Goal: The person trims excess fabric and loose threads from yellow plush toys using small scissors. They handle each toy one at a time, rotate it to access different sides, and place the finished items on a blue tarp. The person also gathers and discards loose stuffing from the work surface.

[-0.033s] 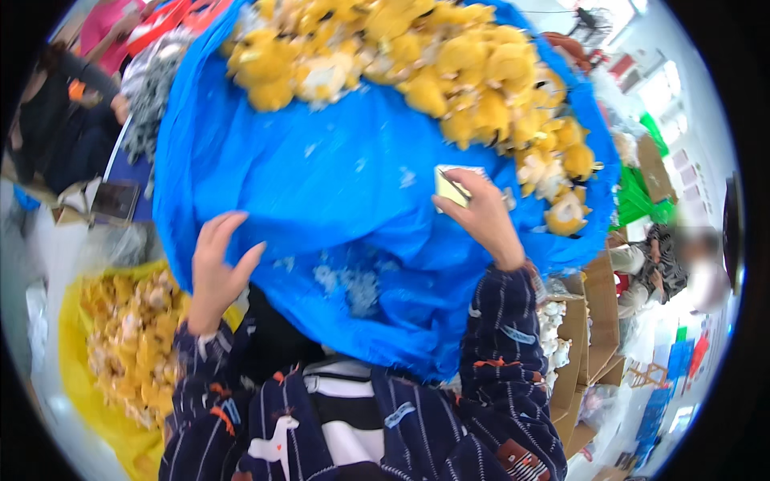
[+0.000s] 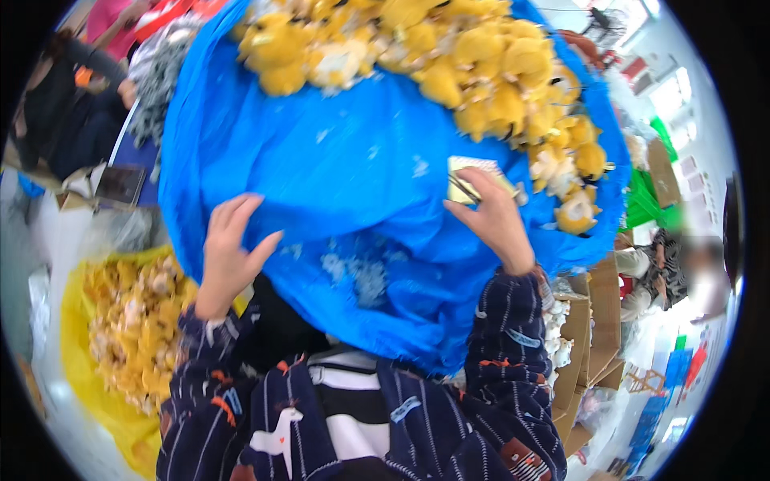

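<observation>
A worker in a dark, striped, patterned jacket sits before a blue sheet [image 2: 321,152]. The right hand [image 2: 497,220] is closed on a slim dark tool [image 2: 464,188], which lies between thumb and forefinger, over a pale yellow pad [image 2: 459,167] on the sheet; whether the fingers touch the pad cannot be told. The left hand [image 2: 233,252], thumb and fingers spread apart, holds nothing above the sheet's near left part. Yellow plush pieces [image 2: 481,60] are heaped along the far and right sides, and white fluff [image 2: 366,279] lies nearer the worker. At lower left, a yellow bag [image 2: 74,353] holds more plush.
</observation>
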A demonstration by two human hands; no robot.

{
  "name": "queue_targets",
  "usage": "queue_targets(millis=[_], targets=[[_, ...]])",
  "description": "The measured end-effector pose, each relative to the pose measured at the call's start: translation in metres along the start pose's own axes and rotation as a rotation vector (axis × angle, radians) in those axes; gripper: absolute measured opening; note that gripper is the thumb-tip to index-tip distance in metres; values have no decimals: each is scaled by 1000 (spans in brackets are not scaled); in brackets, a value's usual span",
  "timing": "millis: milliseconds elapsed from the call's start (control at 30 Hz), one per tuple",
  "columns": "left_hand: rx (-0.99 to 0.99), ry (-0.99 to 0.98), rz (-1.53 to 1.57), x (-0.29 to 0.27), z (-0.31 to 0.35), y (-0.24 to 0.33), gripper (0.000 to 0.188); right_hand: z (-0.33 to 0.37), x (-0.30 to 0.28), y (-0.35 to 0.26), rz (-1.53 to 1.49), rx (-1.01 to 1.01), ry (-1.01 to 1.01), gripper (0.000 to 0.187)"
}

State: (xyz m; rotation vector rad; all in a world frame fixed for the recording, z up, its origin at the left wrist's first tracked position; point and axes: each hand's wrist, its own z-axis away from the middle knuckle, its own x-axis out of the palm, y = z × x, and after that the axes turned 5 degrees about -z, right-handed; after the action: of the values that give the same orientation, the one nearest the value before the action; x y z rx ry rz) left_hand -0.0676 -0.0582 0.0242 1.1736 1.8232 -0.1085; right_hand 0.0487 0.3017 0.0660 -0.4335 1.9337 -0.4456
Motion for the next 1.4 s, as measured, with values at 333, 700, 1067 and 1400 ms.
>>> queue_targets(millis=[333, 700, 1067, 1400], targets=[[38, -510, 140, 12, 44, -4, 38, 38, 5, 19, 6, 168, 154, 34], [23, -413, 189, 15, 76, -15, 19, 68, 107, -55, -390, -57, -534, 47], [63, -993, 593, -60, 114, 24, 16, 118, 126, -41, -273, 80, -1027, 70], [-700, -725, 1032, -79, 127, 11, 22, 171, 188, -35, -762, 271, -855, 38]])
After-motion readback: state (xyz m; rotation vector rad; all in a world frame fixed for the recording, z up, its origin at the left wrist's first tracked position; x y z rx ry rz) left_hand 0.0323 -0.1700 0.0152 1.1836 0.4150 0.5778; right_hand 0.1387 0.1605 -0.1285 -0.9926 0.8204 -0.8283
